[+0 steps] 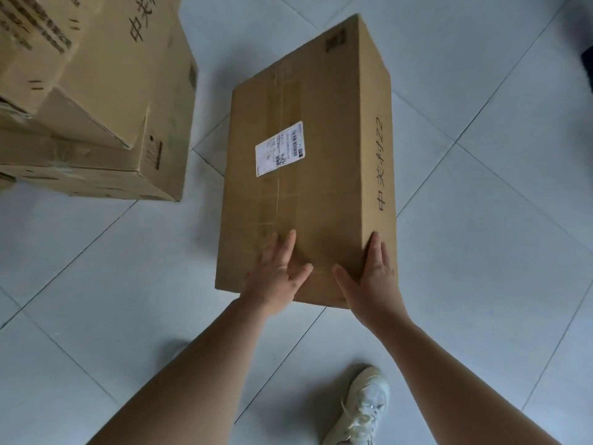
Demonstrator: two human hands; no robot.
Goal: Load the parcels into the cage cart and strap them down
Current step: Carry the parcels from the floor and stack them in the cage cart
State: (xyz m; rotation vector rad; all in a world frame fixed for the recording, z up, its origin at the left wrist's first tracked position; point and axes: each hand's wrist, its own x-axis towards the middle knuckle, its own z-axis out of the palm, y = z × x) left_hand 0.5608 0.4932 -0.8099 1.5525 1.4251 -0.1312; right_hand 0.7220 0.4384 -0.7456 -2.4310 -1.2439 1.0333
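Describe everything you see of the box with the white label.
The box is closed brown cardboard, taped along its top seam, lying on the tiled floor. A white label with barcodes sits mid-top; black characters run down its right side. The left hand lies flat on its top; the right hand presses its near right edge.
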